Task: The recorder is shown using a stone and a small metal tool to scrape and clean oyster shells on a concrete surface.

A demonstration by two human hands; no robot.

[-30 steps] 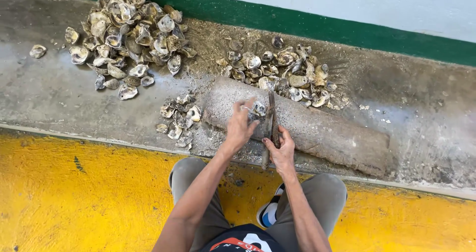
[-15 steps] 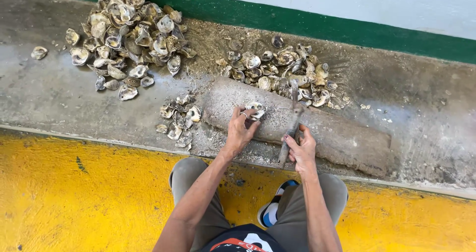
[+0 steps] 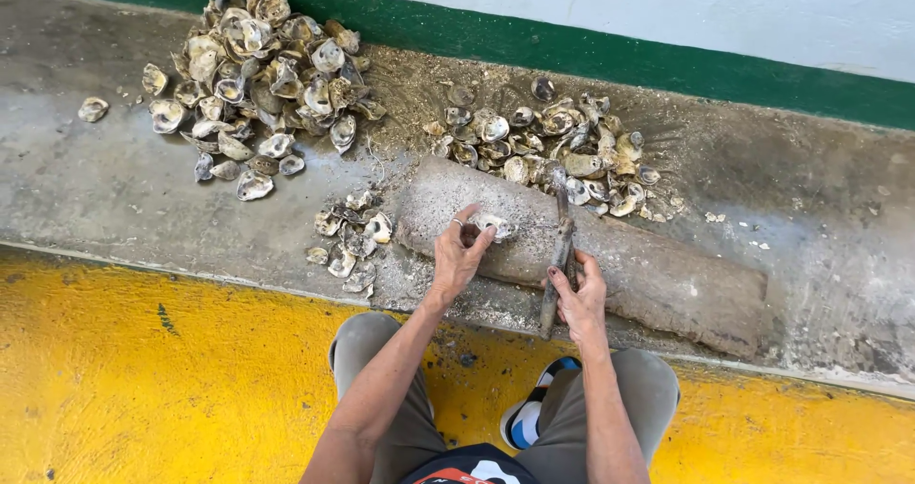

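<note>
here, shell (image 3: 493,224) at left fingertips (image 3: 474,241) — seemingly touching

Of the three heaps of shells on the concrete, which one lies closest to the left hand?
The small heap of shells, just left of the left hand beside the log's end; the other two heaps lie farther back toward the wall.

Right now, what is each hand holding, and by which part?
The left hand pins an oyster shell on the log, fingers over its near edge. The right hand grips a dark metal tool around its lower shaft.
</note>
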